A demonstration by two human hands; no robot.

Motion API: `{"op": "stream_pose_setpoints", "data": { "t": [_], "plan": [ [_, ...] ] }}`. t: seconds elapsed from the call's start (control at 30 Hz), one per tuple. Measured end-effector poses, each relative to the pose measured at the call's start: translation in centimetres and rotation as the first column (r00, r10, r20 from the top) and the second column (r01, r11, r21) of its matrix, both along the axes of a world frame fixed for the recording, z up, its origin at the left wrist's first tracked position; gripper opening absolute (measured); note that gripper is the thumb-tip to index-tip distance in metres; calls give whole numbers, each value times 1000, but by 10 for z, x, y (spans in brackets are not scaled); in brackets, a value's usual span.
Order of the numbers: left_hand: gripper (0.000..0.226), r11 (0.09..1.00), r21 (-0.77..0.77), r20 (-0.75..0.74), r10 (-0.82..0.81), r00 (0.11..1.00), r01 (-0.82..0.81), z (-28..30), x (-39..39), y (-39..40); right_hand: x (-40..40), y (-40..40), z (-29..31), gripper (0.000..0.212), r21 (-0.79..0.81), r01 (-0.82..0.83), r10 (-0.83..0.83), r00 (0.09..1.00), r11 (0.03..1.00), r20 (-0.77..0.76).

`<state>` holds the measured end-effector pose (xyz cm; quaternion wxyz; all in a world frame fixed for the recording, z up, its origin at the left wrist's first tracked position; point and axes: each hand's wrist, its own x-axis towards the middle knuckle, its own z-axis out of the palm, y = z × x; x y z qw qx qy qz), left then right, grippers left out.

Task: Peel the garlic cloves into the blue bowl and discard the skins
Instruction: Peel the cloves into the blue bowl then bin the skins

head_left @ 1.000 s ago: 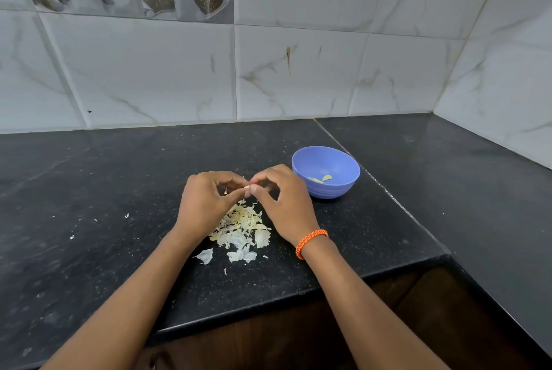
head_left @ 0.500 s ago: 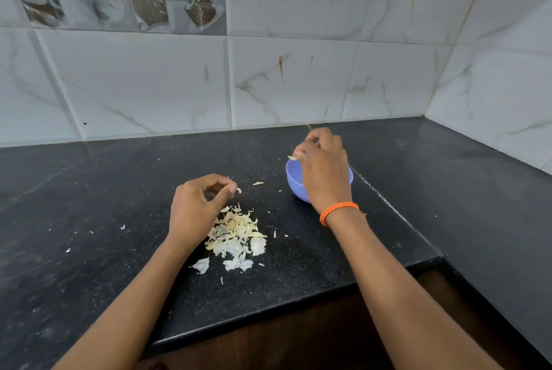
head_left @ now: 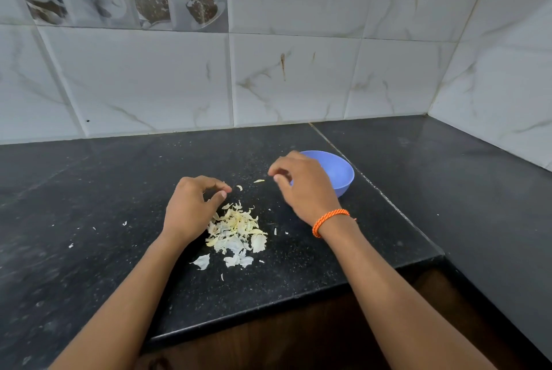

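The blue bowl [head_left: 339,174] stands on the black counter, its left side hidden behind my right hand [head_left: 301,190]. That hand hovers just left of the bowl with loosely curled fingers and nothing visible in them. My left hand [head_left: 192,208] rests above the counter at the left edge of the pile of garlic skins [head_left: 236,228]; thumb and forefinger are close together with nothing seen between them. Two pale slivers [head_left: 258,181] lie on the counter between my hands. The part of the bowl's inside that shows holds no clove.
The black stone counter [head_left: 119,190] ends in a front edge [head_left: 298,295] close below the skin pile. Small white skin flecks [head_left: 125,223] are scattered to the left. Tiled walls close off the back and the right corner.
My right hand has come back from over the bowl toward the left and lower. My left hand stays by the skin pile. The camera has tilted slightly.
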<state>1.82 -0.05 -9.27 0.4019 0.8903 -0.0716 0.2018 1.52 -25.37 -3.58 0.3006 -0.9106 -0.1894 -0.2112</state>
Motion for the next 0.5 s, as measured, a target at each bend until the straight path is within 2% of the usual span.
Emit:
{"op": "stream_pose_setpoints", "data": {
  "t": [0.07,0.17,0.27,0.33,0.43,0.5],
  "plan": [
    [18,993,115,14,32,999,-33,-3,1,2,-4,16,-5,20,-58,-59,55,995,997,-79],
    [31,986,157,-12,65,998,-62,-7,2,4,0,35,-18,38,-210,-74,20,968,975,-251],
    [47,993,113,-58,26,998,-19,-9,5,5,9,42,-30,53,-323,-56,-40,958,945,-285],
    [50,996,87,-75,-4,997,10,-8,5,3,14,47,-34,53,-366,-45,-59,962,930,-267],
    [48,997,34,-88,-63,994,66,-4,6,2,15,57,-38,58,-372,-126,21,962,919,-273],
    [48,995,-22,-111,-96,989,94,-1,5,3,13,60,-39,48,-339,-210,101,945,917,-312]
  ]
}}
